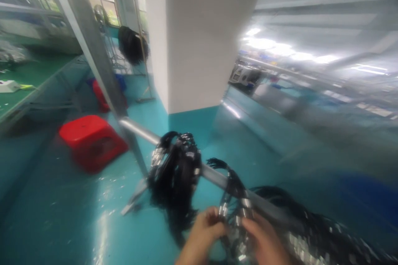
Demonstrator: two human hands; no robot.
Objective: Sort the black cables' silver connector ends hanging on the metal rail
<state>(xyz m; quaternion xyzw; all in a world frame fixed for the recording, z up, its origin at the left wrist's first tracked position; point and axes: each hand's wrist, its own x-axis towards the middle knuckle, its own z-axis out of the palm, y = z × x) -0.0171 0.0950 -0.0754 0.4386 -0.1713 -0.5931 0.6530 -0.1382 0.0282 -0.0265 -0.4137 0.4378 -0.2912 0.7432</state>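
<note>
A metal rail (pixel 214 176) runs from the middle of the view down to the lower right. Bundles of black cables with shiny metal ends hang over it. My left hand (pixel 202 236) and my right hand (pixel 264 242) both grip one bundle (pixel 236 211) at the bottom centre, fingers closed around its metal ends. A second, thicker bundle (pixel 175 169) hangs on the rail just left of my hands. More cables (pixel 311 232) trail along the rail to the lower right. The picture is blurred by motion.
A red stool (pixel 91 140) stands on the teal floor (pixel 77 215) at the left. A white pillar (pixel 195 37) rises behind the rail. A slanted metal frame post (pixel 93 49) stands left, with a green workbench (pixel 27 78) beyond. Another black bundle (pixel 132 45) hangs farther back.
</note>
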